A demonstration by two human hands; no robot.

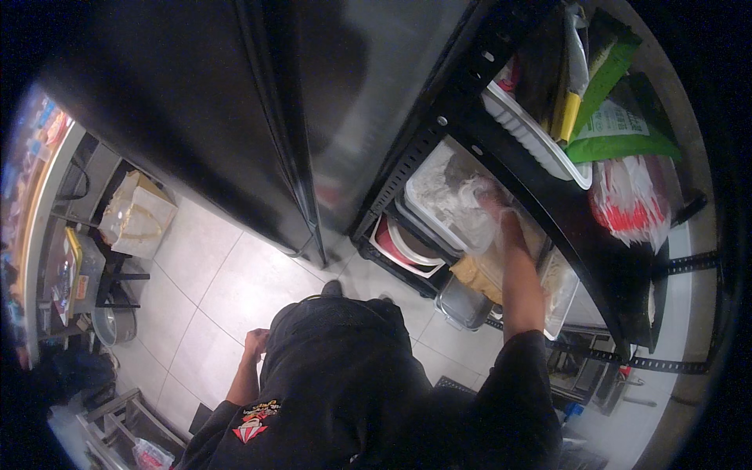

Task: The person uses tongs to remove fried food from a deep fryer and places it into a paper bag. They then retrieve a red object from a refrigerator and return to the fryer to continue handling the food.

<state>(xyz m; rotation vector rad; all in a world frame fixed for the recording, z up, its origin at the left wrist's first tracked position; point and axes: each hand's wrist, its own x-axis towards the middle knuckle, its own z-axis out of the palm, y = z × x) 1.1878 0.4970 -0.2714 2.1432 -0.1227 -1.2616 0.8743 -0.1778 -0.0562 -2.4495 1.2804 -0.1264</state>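
My right arm reaches into the middle level of a black metal shelving unit (517, 170). My right hand (494, 198) is blurred and touches crumpled clear plastic bags (461, 197) in a translucent plastic tub (432, 217). Its fingertips are partly hidden, so I cannot tell whether they grip the plastic. A tan bag or wrapper (479, 277) lies beside the tub, under my forearm. Near my left thigh hangs my left hand (257, 343), fingers curled, with nothing visible in it.
A tall dark cabinet or refrigerator (264, 117) stands ahead. Green packages (623, 144), a white ribbed tray (534, 138) and a red-and-white bundle (631, 202) sit on the upper shelf. A lidded container (463, 302) juts out below. A paper bag (138, 217) stands on the tiled floor at left.
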